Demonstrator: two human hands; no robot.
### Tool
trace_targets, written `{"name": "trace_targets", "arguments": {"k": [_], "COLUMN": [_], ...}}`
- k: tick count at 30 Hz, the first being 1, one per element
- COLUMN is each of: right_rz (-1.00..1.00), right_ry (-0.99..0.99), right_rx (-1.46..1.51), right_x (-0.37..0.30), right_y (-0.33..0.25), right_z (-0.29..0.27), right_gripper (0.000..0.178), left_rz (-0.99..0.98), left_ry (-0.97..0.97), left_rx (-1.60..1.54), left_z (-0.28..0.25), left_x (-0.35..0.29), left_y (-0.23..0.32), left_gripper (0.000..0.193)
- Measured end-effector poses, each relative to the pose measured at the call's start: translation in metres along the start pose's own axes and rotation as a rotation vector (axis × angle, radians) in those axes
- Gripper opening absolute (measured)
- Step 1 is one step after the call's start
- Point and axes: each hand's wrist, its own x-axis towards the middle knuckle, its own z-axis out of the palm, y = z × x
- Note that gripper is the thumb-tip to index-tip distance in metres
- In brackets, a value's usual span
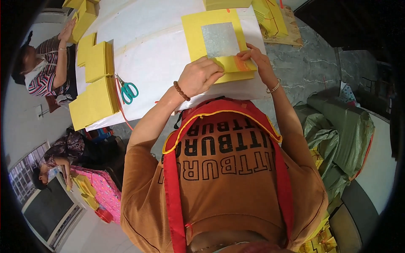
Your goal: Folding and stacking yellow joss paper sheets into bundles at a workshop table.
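Note:
A yellow paper sheet (192, 29) with a silver square in its middle lies on top of a stack of yellow paper at the table's near edge. Its near edge is folded up and over, and an orange patch shows on the folded part. Curled fingers of my left hand (200, 76) pinch the left end of this fold. At the fold's right end, my right hand (260, 63) grips the paper between thumb and fingers. The fold partly covers the silver square's lower edge.
Teal-handled scissors (128, 92) lie left of my hands, beside stacks of yellow paper (96, 63). A tied yellow bundle (272, 19) sits past the table's right edge. One person works at the table's left side, another at a pink-covered table (99, 187). Green wrapped bales (341, 135) stand at right.

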Motion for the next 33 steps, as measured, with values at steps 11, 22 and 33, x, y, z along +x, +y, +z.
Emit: {"name": "trace_targets", "arguments": {"k": [11,22,33], "right_rz": [0.061,0.204,0.098], "right_ry": [0.056,0.106,0.045], "right_rx": [0.092,0.139,0.219], "right_x": [-0.003,-0.004,-0.009], "right_y": [0.013,0.017,0.008], "right_z": [0.005,0.008,0.006], "right_gripper": [0.037,0.049,0.025], "left_rz": [-0.512,-0.661,-0.692], "left_ry": [-0.113,-0.178,-0.163], "left_rx": [-0.362,-0.500,-0.607], "left_z": [-0.007,-0.007,-0.009], "left_x": [0.009,0.015,0.017], "left_y": [-0.003,-0.013,-0.017], "left_gripper": [0.016,0.019,0.019]}}
